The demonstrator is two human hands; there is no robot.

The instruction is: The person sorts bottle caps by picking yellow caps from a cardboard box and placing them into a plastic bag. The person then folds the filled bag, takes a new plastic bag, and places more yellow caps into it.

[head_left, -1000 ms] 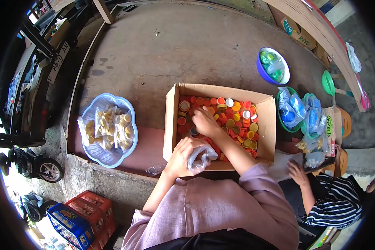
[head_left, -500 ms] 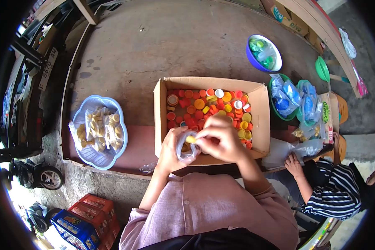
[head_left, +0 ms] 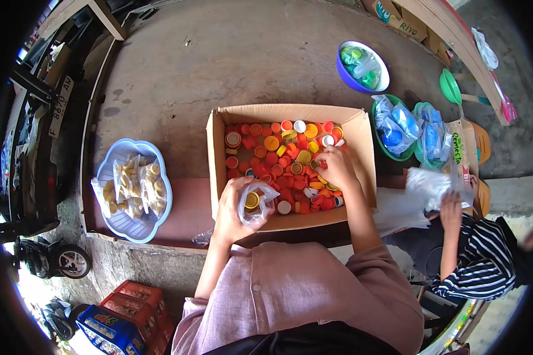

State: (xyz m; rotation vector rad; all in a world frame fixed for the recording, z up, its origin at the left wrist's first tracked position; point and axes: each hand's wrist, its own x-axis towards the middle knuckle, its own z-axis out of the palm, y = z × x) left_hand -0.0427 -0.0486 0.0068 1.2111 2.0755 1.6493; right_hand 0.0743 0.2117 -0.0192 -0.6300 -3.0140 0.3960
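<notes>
My left hand [head_left: 231, 212] is wrapped around a clear plastic bag [head_left: 267, 199], its mouth facing up, with yellow bottle caps [head_left: 252, 200] inside. It is at the near left edge of a cardboard box [head_left: 215, 154]. Loose red, orange, yellow and white bottle caps [head_left: 272, 143] cover the box's bottom. My right hand [head_left: 336, 167] reaches down among them on the right side, fingers bent and drawn together. Whatever its fingertips pinch is hidden beneath the hand.
A light blue basket [head_left: 137, 234] on the left holds filled bags of yellowish caps [head_left: 127, 178]. To the right stand a purple bowl [head_left: 343, 71] and green baskets [head_left: 378, 145] with bagged caps. A co-worker's hand [head_left: 450, 207] handles plastic bags [head_left: 429, 186] at the right.
My right hand has left the bag's mouth, where it held a yellow cap, and moved right into the box. The co-worker's hand has moved up and right, lifting clear plastic.
</notes>
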